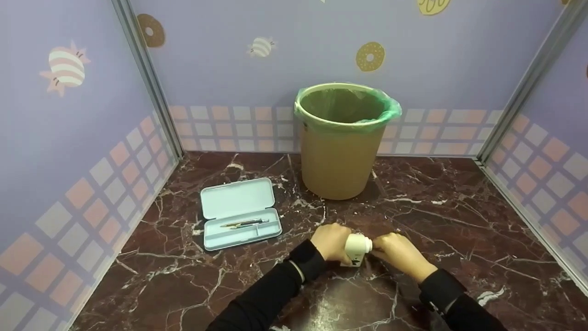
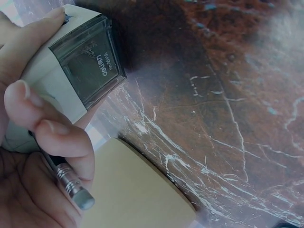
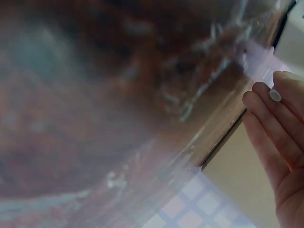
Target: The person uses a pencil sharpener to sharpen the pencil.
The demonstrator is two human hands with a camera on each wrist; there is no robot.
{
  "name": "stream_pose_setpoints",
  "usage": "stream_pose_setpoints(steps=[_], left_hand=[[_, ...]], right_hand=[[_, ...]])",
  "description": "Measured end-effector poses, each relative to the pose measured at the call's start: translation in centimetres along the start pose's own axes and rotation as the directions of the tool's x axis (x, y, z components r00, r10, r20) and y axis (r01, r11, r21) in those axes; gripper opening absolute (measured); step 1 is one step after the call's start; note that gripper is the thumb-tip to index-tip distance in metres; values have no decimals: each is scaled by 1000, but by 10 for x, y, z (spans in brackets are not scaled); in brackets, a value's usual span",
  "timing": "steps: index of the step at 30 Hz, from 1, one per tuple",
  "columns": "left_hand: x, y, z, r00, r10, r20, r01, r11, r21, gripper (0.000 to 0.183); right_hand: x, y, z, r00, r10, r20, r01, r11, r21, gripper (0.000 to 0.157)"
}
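Note:
In the head view my left hand (image 1: pixel 331 242) grips a white pencil sharpener (image 1: pixel 355 247) close over the table. Its clear, dark-looking shavings drawer (image 2: pixel 90 61) faces the left wrist camera. A pencil with a silver ferrule and greyish eraser (image 2: pixel 81 198) sticks out beneath that hand's curled fingers, its front part hidden. My right hand (image 1: pixel 398 252) is at the sharpener's right end, by a round white projection (image 1: pixel 369 245). Between thumb and forefinger it pinches a small white round-ended knob (image 3: pixel 275 95); the other fingers extend beside it.
Left of the hands lies an open pale blue pencil case (image 1: pixel 243 233) with a few pencils (image 1: pixel 245 224) inside. Behind the hands stands a beige bin (image 1: pixel 337 161) lined with a green bag (image 1: pixel 390 110). Patterned panels (image 1: pixel 229 55) enclose the dark marbled table (image 1: pixel 165 276) at the back and sides.

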State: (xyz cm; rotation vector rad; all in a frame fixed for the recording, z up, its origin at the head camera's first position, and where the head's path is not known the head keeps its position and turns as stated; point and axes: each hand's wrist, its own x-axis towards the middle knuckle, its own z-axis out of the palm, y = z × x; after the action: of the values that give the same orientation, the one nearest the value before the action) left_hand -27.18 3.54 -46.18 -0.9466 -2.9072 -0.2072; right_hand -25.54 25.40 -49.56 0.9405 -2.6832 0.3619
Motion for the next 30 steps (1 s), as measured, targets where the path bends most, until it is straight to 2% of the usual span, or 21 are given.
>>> stream_pose_setpoints(steps=[5, 10, 16, 23, 30], left_hand=[[0, 0, 1, 1000, -2, -4, 2, 1000, 5, 49], [0, 0, 1, 1000, -4, -5, 4, 1000, 9, 49], [0, 0, 1, 1000, -11, 9, 11, 1000, 3, 48], [0, 2, 0, 1000, -18, 13, 18, 1000, -13, 47], [2, 1, 1, 1000, -20, 24, 21, 1000, -23, 46]], right_hand=[[-7, -5, 2, 1000, -12, -11, 13, 999, 31, 7], [-15, -11, 3, 999, -30, -27, 30, 1000, -4, 4], [-24, -20, 0, 999, -47, -27, 46, 998, -46, 16], [-29, -28, -7, 992, -112, -57, 107, 990, -94, 12], [-34, -37, -23, 982, -172, -72, 163, 980, -118, 12]])
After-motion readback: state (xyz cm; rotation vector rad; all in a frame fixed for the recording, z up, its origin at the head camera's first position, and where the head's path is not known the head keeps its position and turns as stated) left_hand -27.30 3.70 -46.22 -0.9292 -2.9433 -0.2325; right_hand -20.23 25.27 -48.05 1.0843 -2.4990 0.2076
